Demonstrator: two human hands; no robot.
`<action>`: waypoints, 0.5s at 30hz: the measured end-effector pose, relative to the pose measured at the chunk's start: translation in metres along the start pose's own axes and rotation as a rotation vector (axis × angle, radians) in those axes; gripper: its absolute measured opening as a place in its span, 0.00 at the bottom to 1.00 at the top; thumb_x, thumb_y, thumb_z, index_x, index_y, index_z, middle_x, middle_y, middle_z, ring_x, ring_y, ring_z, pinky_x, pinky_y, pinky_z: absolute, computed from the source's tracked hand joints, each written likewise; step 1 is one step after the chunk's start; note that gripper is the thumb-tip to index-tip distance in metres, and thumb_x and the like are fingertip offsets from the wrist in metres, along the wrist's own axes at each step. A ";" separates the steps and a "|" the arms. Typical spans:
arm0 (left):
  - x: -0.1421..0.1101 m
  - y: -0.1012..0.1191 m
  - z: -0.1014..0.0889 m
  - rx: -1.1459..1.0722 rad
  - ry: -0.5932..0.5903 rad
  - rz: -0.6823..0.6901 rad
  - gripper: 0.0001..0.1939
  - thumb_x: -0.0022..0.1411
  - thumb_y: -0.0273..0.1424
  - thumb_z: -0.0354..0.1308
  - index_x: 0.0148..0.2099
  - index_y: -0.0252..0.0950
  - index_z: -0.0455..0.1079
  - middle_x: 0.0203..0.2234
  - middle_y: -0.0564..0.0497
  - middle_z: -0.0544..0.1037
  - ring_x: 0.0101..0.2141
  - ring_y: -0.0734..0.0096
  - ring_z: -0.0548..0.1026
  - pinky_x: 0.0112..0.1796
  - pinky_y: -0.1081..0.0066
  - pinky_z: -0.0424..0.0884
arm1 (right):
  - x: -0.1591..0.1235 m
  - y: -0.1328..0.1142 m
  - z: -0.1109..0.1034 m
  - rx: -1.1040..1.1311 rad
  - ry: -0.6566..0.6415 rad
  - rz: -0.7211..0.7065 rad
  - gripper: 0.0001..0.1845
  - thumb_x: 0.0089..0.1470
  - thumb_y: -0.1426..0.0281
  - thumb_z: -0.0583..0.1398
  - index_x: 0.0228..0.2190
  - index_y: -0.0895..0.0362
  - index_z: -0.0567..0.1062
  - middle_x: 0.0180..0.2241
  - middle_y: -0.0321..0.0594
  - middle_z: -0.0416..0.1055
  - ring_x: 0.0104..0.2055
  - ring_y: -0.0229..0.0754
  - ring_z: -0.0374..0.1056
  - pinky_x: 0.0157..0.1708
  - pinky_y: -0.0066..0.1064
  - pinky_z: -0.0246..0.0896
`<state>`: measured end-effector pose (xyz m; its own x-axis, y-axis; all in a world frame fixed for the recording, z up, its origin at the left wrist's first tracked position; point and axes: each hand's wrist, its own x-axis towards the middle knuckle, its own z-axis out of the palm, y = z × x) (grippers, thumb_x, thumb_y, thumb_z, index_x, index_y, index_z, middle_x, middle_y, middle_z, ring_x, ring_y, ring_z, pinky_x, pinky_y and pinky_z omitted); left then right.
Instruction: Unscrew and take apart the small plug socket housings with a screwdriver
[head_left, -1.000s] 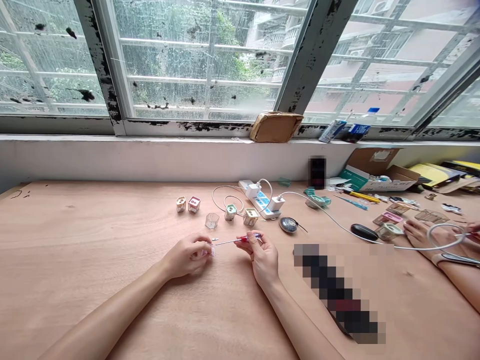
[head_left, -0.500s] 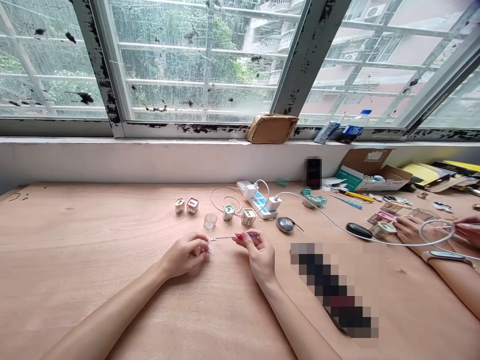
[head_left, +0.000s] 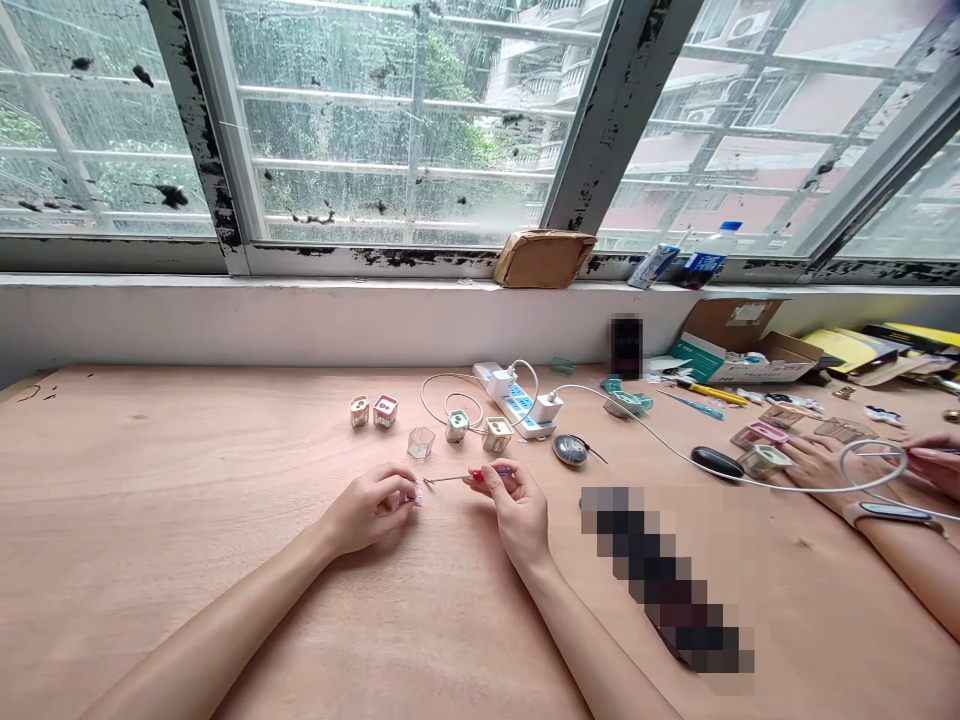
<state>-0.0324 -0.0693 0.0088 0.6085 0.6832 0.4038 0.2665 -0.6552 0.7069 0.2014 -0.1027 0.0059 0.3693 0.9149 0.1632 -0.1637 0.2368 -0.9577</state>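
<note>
My left hand [head_left: 375,508] rests on the table with its fingers closed on a small clear, purplish plastic piece [head_left: 417,495], partly hidden by the fingertips. In my right hand [head_left: 519,510] is a screwdriver [head_left: 480,474] with a red and dark handle. Its thin metal shaft points left, and the tip, where something tiny seems to sit, is just right of the plastic piece. Beyond my hands stand a clear open cup [head_left: 421,443], a green-topped case [head_left: 457,426] and a yellow-topped case [head_left: 497,434]. Farther left are another yellow-topped case [head_left: 359,410] and a pink-topped case [head_left: 385,410].
A power strip [head_left: 517,402] with white plugs and cables lies behind. To the right are a round dark object [head_left: 571,450], a black mouse-like object [head_left: 718,462] and a blurred dark item [head_left: 667,580]. Another person's hands [head_left: 817,460] work at far right near an open box [head_left: 750,350].
The screwdriver tip has shifted slightly down and right, away from the plastic piece, and its shaft has turned a little. My left hand stays nearly still.
</note>
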 end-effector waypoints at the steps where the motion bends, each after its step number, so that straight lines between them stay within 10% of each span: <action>1: 0.000 0.001 0.000 0.002 0.001 -0.001 0.07 0.62 0.25 0.56 0.42 0.36 0.72 0.47 0.48 0.73 0.27 0.85 0.67 0.31 0.81 0.67 | 0.000 0.000 -0.001 0.004 0.003 0.002 0.25 0.46 0.54 0.69 0.34 0.59 0.69 0.32 0.44 0.77 0.34 0.47 0.77 0.40 0.39 0.75; 15: 0.001 0.002 -0.002 0.030 -0.030 0.018 0.08 0.61 0.24 0.56 0.42 0.37 0.74 0.46 0.48 0.73 0.32 0.82 0.70 0.32 0.82 0.67 | 0.006 0.003 -0.006 0.004 0.073 0.045 0.27 0.43 0.52 0.70 0.34 0.59 0.68 0.31 0.42 0.77 0.33 0.48 0.77 0.38 0.38 0.75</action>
<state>-0.0332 -0.0694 0.0118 0.6352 0.6614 0.3988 0.2771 -0.6771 0.6817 0.2091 -0.0984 0.0024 0.4274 0.8982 0.1024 -0.1848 0.1977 -0.9627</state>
